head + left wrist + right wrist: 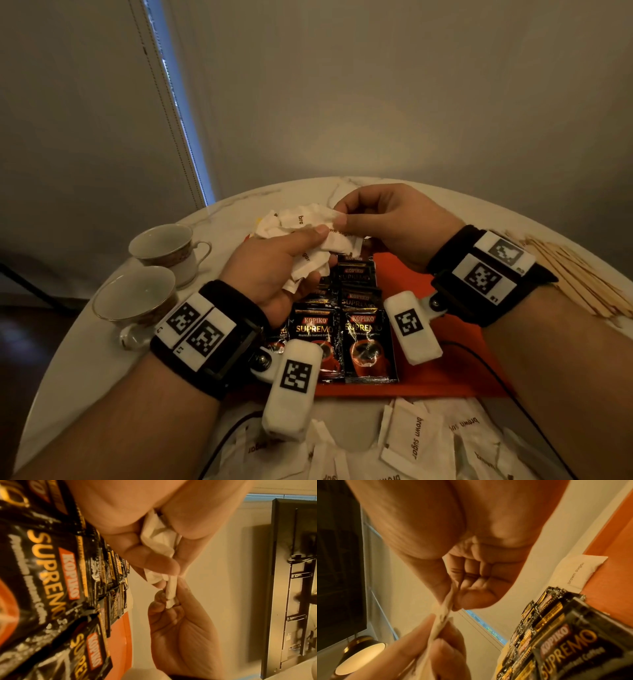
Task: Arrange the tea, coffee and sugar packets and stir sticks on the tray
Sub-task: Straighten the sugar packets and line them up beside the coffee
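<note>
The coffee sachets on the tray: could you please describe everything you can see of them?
The coffee sachets are glossy black foil, printed "KOPIKO SUPREMO" in gold with a red cup picture. They lie flat in overlapping rows on the orange tray, below both hands, which do not touch them. A brown sugar packet lies beyond the far row.

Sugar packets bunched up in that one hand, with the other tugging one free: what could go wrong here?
1. The left hand grips a crumpled bunch of sugar packets; as the right hand pinches one out, others might slip and fall.
2. Fallen ones could land on the coffee packets lined up on the orange tray and knock the rows askew.
3. A hard pull might tear the thin paper.
</note>
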Action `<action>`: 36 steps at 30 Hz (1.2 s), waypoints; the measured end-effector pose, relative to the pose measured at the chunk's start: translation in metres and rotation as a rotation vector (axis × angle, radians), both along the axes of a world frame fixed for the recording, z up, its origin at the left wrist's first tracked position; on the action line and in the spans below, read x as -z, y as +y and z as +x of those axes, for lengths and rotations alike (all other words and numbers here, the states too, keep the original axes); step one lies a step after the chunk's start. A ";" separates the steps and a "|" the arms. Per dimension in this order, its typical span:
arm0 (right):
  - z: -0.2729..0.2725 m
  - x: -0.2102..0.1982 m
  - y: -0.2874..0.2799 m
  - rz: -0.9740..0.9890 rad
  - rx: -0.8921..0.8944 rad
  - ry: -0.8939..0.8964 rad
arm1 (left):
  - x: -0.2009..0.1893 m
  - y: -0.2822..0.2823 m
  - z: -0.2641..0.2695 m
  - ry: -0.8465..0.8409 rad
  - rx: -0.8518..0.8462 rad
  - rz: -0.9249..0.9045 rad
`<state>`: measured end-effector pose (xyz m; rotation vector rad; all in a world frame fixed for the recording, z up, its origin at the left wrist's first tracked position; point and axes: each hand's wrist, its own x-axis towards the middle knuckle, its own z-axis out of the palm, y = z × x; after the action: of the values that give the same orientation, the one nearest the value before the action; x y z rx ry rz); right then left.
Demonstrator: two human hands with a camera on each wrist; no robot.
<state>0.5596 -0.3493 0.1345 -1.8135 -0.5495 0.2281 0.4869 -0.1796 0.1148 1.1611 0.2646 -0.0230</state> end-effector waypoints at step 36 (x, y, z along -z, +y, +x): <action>0.084 0.039 -0.049 -0.212 0.598 0.410 | -0.004 0.009 0.007 0.039 -0.099 -0.127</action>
<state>0.6439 -0.3982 0.0952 -1.9782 0.3192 0.2416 0.4937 -0.1701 0.1184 1.0215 0.3496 0.0244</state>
